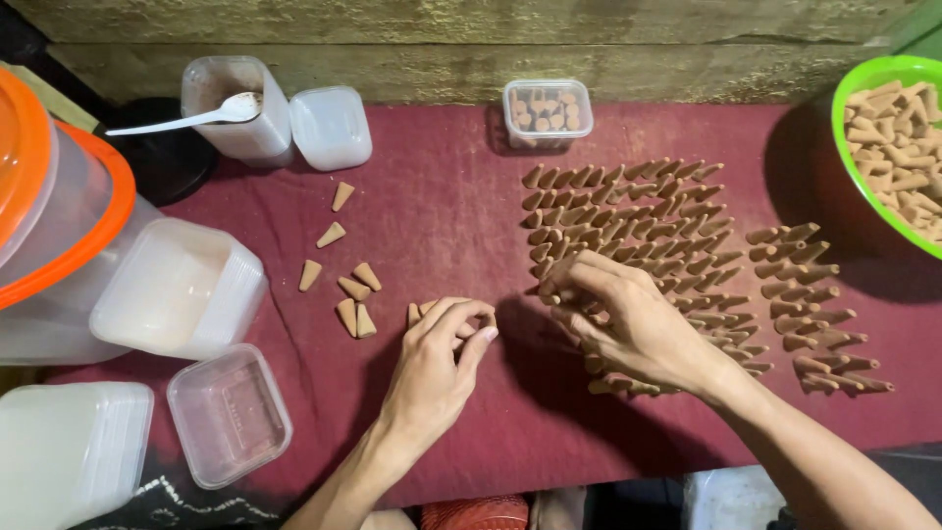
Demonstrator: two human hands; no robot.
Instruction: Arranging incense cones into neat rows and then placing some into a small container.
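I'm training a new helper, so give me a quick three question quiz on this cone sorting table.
1. True or false: the green bowl holds cones.
2. What rests across the open tub at the back left? A) a knife B) a white spoon C) a brush
3. Which hand is over the standing cone rows?

Key:
1. True; the bowl at the right edge is full of them.
2. B, the spoon.
3. The right hand; the left hand pinches cones beside the loose cones on the red cloth.

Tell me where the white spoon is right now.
In the head view, the white spoon lies at upper left across the rim of a clear tub, beside a white lidded box.
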